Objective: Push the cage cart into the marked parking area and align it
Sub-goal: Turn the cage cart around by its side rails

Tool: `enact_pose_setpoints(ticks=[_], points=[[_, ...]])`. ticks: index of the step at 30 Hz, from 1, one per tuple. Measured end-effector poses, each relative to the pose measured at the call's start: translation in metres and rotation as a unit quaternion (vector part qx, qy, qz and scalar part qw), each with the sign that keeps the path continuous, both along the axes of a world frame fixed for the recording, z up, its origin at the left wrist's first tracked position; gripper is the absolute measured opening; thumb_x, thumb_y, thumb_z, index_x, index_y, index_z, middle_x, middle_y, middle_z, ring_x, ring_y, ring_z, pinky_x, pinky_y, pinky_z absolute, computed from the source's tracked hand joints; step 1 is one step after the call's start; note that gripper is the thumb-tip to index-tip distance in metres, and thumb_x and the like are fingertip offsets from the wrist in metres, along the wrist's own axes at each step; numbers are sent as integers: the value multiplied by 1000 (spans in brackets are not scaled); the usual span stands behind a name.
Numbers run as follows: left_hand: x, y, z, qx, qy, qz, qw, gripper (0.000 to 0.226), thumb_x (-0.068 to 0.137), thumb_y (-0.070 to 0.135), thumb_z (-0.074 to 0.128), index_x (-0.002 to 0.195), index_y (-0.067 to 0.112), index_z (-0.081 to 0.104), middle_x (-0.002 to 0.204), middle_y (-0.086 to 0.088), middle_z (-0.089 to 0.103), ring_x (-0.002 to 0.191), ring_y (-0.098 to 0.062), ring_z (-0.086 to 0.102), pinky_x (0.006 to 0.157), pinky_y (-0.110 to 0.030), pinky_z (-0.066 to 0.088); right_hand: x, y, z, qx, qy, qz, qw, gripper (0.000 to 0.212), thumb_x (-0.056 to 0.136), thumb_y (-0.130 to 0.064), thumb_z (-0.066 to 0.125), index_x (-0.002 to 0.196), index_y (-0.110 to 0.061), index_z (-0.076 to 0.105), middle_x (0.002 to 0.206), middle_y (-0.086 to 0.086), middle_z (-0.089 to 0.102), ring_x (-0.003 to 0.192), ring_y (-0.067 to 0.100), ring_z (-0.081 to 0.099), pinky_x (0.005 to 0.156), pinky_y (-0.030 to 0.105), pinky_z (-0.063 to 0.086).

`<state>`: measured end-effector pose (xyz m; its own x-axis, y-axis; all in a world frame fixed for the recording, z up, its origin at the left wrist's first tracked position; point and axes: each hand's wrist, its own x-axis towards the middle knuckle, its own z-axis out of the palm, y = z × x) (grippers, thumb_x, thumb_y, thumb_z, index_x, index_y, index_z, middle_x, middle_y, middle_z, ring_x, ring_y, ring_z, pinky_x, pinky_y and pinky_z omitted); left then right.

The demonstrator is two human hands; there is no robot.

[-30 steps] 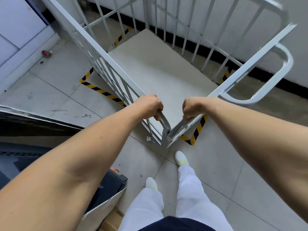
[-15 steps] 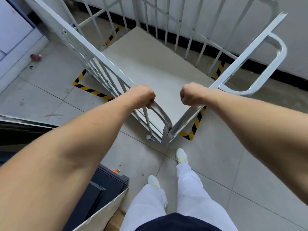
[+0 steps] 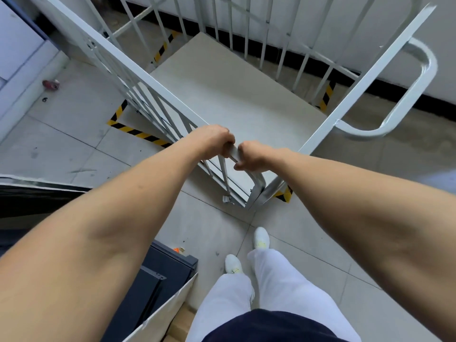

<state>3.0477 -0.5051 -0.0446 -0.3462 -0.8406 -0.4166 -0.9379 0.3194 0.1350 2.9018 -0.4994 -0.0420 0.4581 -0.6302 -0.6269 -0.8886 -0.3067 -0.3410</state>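
Litter, a small red object (image 3: 50,85), is seen on the tiled floor (image 3: 74,134) at the far left. Yellow-black hazard tape (image 3: 138,133) marks the parking area, and the white cage cart (image 3: 229,95) is placed over it, its far side near the wall. The left hand (image 3: 209,140) is closed around the top rail (image 3: 233,154) near the cart's close corner. The right hand (image 3: 254,156) is closed on the same rail, just beside the left. A looped handle (image 3: 407,95) is seen on the cart's right side.

Grey tiled floor (image 3: 74,144), white wall (image 3: 320,18)
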Motion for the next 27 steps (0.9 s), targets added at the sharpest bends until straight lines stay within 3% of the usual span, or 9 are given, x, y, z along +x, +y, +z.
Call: enact_pose_setpoints(ticks=[3,6,11,16,19,21,24,27], points=[[20,-13,2,9,-27,29,999,28,83,21,65,111,17,67,111,-7,67,107,-29,59,89,-40,51,3,-11,6,33,29,-13,999,25,84,-33,68,87,-11,57,83,7,61,76,28,61,66,30,50],[22,-20,5,24,-15,53,998,21,79,22,68,98,15,68,102,-9,69,99,-31,61,83,-39,52,5,-18,9,80,44,-29,995,29,80,-30,72,93,-5,64,85,9,69,80,29,73,77,38,61],[32,-31,6,34,-13,55,998,24,78,37,71,88,16,69,95,-8,70,94,-31,62,74,-34,51,14,-26,15,104,96,-20,990,37,76,-33,75,94,-1,69,96,16,75,86,31,74,82,43,60],[33,-36,10,35,-19,34,999,32,78,43,71,94,16,70,98,-9,69,97,-31,63,67,-28,39,22,-31,15,114,110,-39,987,44,78,-56,63,71,-13,58,87,8,72,80,25,73,85,39,58],[33,-36,10,33,-21,35,999,32,77,45,71,92,17,70,97,-9,70,96,-31,64,68,-29,40,24,-29,20,89,122,-20,988,44,84,-54,57,64,-15,52,68,3,61,60,20,61,72,29,53],[32,-36,12,36,-21,40,998,33,76,45,72,92,16,71,95,-8,70,95,-30,64,67,-28,40,26,-28,21,86,128,-6,988,42,86,-51,57,67,-13,54,75,6,65,62,22,60,72,30,52],[29,-34,13,46,-15,59,997,29,77,40,73,90,15,71,86,-6,66,92,-30,63,64,-27,38,28,-26,24,100,136,12,986,43,89,-48,56,92,-6,64,99,12,72,81,29,69,84,36,56],[28,-33,13,47,-9,72,996,24,75,37,72,84,14,71,86,-7,69,89,-30,63,62,-28,39,29,-24,28,85,137,34,986,38,92,-45,54,96,-8,59,99,8,66,86,27,65,90,37,54]])
